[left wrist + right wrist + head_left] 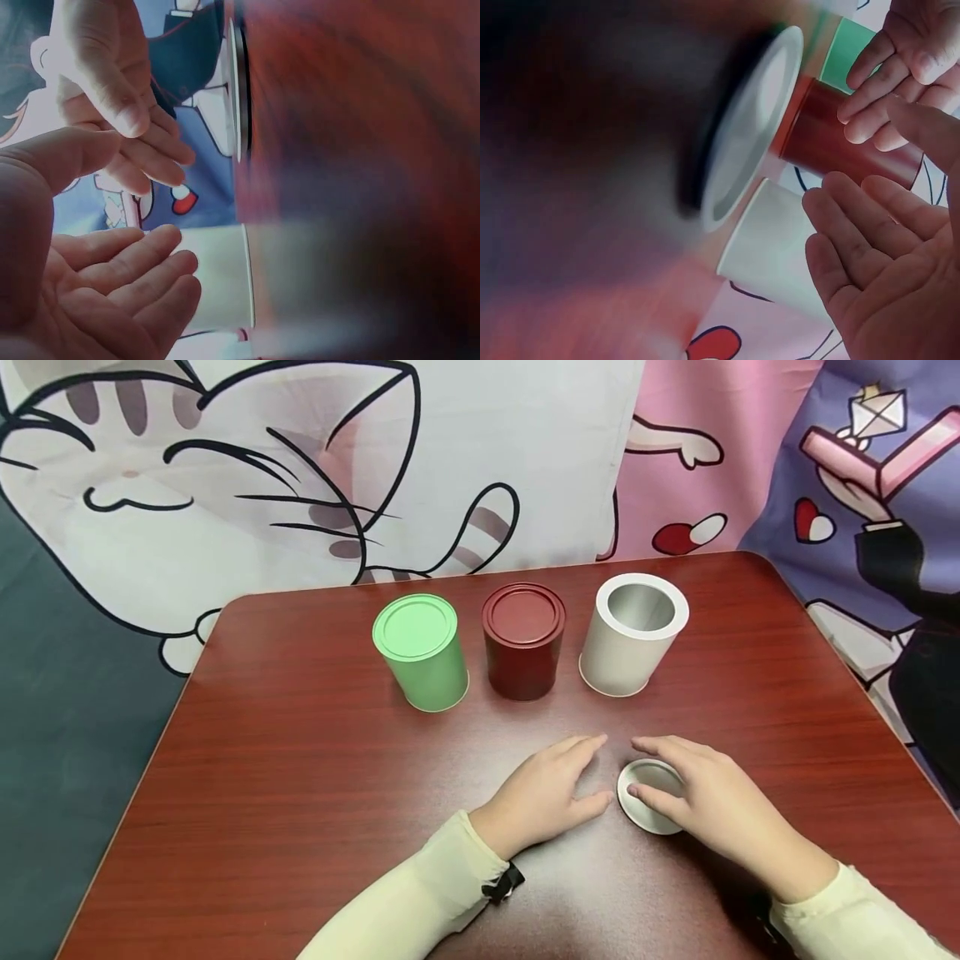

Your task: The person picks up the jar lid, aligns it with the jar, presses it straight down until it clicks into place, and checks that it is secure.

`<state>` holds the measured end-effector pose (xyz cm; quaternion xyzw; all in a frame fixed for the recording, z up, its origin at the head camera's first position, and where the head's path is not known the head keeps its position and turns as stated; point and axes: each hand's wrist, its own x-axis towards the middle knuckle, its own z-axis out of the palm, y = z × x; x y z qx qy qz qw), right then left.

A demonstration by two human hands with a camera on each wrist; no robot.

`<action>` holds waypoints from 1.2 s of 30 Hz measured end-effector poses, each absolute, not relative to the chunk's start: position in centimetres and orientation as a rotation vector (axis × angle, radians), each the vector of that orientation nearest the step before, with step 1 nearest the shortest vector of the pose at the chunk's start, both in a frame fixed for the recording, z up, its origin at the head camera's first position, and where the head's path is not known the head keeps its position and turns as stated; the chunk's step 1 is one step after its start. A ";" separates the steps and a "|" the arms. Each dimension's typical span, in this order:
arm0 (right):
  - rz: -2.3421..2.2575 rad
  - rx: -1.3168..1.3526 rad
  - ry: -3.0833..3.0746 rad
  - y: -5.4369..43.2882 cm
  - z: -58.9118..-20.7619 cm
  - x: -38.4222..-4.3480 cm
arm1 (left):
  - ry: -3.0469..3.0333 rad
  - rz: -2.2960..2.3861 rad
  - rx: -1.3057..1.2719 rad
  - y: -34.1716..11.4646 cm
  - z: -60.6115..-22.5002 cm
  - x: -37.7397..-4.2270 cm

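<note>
A round white lid (647, 810) lies flat on the table, and the white lid (754, 135) also shows slanted in the right wrist view. Just above it hovers my right hand (716, 802), fingers spread loosely and holding nothing. My left hand (542, 795) is to the left of the lid, palm turned inward, with nothing in its grasp. Beyond the hands stands a white can (626, 647) with an open top. Left of that can are a dark red can (523, 664) and a green can (429, 668), both lidded.
The cans stand in a row toward the far edge of the reddish-brown wooden table (300, 760). A cartoon-printed cloth (480, 443) hangs behind that edge. At the left, a dark teal surface (67, 735) borders the table.
</note>
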<state>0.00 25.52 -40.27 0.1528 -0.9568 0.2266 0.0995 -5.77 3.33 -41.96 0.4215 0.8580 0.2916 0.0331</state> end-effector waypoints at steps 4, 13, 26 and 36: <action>0.661 0.458 -2.830 26.1 -40.7 0.3 | 2.634 0.843 1.331 3.8 -42.3 -5.4; 0.621 0.494 -2.844 26.7 -41.7 0.8 | 2.616 0.767 1.363 4.3 -43.3 -4.9; 0.591 0.493 -2.886 28.6 -42.2 1.7 | 2.538 0.681 1.354 5.2 -43.6 -5.0; 0.609 0.456 -2.920 29.8 -42.8 2.2 | 2.531 0.682 1.350 5.7 -43.5 -5.1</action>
